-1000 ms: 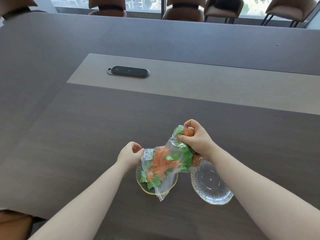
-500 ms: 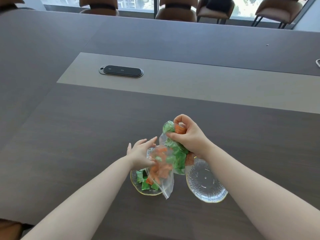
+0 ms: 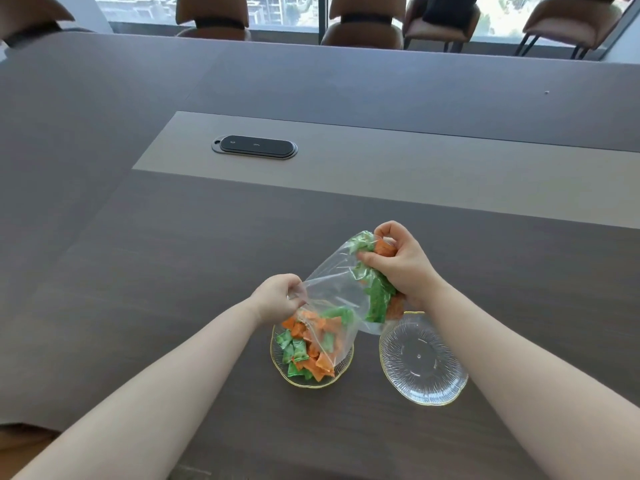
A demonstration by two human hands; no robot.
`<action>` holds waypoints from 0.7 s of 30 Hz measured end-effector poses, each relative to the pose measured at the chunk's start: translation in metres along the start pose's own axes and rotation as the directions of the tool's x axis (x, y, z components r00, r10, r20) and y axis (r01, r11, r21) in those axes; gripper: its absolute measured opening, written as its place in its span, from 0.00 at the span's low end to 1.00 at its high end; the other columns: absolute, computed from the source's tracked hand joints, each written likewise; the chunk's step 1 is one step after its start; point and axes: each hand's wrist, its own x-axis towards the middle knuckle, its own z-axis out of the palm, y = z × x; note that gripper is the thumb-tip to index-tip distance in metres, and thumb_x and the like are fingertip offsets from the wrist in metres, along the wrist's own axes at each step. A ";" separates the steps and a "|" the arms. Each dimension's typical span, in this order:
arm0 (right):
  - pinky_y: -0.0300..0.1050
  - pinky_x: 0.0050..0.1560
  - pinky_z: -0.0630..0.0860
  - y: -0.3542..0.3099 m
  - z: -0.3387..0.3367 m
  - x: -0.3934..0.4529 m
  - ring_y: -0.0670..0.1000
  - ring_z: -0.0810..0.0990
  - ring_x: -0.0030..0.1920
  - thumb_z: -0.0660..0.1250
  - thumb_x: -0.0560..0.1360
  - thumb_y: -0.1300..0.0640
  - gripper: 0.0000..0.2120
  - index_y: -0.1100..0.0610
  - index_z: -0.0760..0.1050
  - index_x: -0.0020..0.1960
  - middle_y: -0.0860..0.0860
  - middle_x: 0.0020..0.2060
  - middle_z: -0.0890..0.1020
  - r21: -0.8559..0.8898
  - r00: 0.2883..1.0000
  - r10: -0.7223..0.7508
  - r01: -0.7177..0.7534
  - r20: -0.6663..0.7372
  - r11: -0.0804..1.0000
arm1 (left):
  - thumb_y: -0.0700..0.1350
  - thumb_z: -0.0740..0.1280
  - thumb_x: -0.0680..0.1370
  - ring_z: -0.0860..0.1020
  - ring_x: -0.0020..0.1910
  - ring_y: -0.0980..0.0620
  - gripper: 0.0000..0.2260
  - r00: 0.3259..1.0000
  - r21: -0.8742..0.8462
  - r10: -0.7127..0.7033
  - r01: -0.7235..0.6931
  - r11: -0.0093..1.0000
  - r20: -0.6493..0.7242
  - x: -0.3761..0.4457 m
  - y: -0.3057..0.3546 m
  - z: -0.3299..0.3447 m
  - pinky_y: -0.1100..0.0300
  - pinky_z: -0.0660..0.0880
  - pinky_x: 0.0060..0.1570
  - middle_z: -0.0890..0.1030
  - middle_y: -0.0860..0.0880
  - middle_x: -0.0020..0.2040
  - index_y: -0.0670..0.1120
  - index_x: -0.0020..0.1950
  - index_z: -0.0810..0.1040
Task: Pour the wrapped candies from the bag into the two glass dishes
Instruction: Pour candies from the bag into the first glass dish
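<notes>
A long, dark wood-grain surface point(image 3: 138, 271) fills nearly the whole view, crossed by a lighter grey strip point(image 3: 415, 168) running from 9 o'clock toward 3 o'clock. Set into that strip, toward 11 o'clock from the hands, is a black oval panel point(image 3: 255, 147). Along the far edge at 12 o'clock stand brown upholstered chairs point(image 3: 363, 26), with bright windows point(image 3: 284, 10) behind them; another chair back shows at the upper left corner.

The work sits close to the near edge, around 6 o'clock. The left hand point(image 3: 277, 299) is clenched on the mouth corner of a clear plastic bag point(image 3: 332, 289), and the right hand point(image 3: 401, 268) is closed around the bag's bunched far end, held higher, gripping candies through the plastic. The bag slants down from the right hand toward the left dish point(image 3: 343, 370), a gold-rimmed glass dish holding a heap of orange and green wrapped candies point(image 3: 304, 351); the bag's mouth lies over that heap. Whether the plastic touches the dish rim cannot be told. More green and orange candies are bunched inside the bag under the right hand.

The right dish point(image 3: 422, 362), ribbed clear glass with a gold rim, sits just beside the left one at its 3 o'clock, apart from it. Bare surface stretches wide at 9 o'clock, 3 o'clock and toward 12 o'clock; both forearms come in from the near edge.
</notes>
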 end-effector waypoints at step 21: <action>0.55 0.43 0.77 0.012 -0.048 -0.009 0.54 0.75 0.38 0.73 0.68 0.61 0.13 0.48 0.71 0.38 0.55 0.38 0.76 0.062 0.985 0.104 -0.096 -0.138 0.993 | 0.38 0.64 0.74 0.73 0.31 0.58 0.06 0.996 0.052 0.064 -0.068 0.996 0.069 -0.007 0.061 -0.028 0.66 0.71 0.35 0.75 0.57 0.32 0.47 0.38 0.74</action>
